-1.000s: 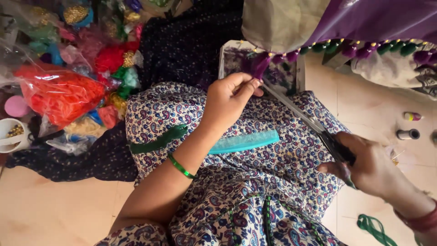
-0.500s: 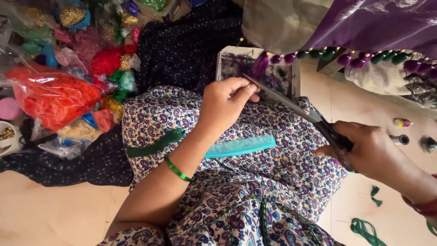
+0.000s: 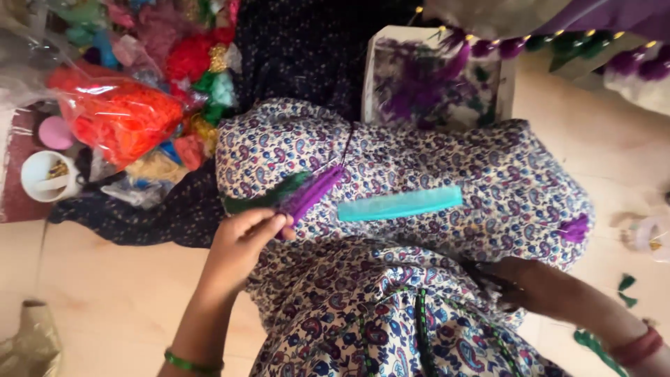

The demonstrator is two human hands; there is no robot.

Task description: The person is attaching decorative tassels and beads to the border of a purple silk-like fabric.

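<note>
Purple thread bundle (image 3: pixel 314 195) pinched in left hand (image 3: pixel 244 234); right hand's (image 3: pixel 513 283) grip unclear; orange plastic bag (image 3: pixel 115 115) upper left.

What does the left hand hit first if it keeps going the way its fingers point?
The left hand already pinches the purple tassel lying on the lap. Straight on, up-right, it would likely meet the teal comb next, though depth is unclear.

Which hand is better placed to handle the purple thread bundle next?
Left. The left hand already pinches the purple thread bundle on the lap, beside the teal comb. The right hand sits blurred, away from it.
</note>
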